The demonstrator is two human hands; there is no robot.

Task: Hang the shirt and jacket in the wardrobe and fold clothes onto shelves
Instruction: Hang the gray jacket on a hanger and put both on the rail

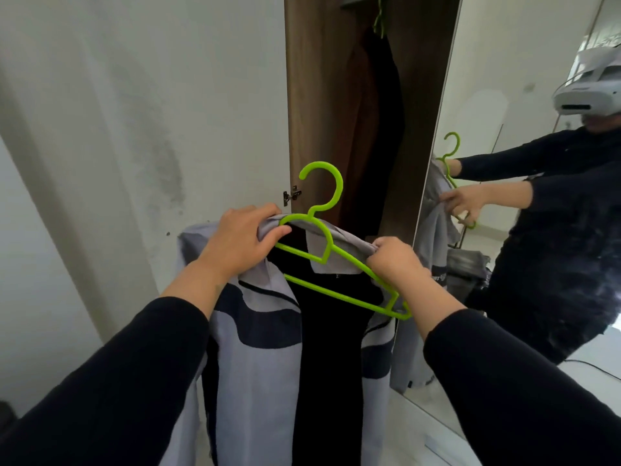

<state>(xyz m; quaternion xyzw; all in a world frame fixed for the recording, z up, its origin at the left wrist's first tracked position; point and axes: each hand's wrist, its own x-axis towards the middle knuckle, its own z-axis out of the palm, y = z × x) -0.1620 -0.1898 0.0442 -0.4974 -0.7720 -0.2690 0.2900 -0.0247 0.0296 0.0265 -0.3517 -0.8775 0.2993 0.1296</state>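
A grey jacket [258, 358] with dark navy panels hangs open in front of me, its black lining facing me. A bright green plastic hanger [331, 253] sits tilted inside its collar, hook pointing up, right end lower. My left hand [242, 240] grips the jacket's collar and left shoulder over the hanger's left end. My right hand [395, 260] pinches the right side of the collar against the hanger's right arm. Behind them stands the open wardrobe [319, 105] with its dark wood interior.
A dark garment [383, 129] hangs inside the wardrobe on another green hanger [380, 20]. The mirrored door [524, 79] stands open on the right and reflects me. A white wall [134, 112] is on the left, with a door hinge [291, 196] at the wardrobe edge.
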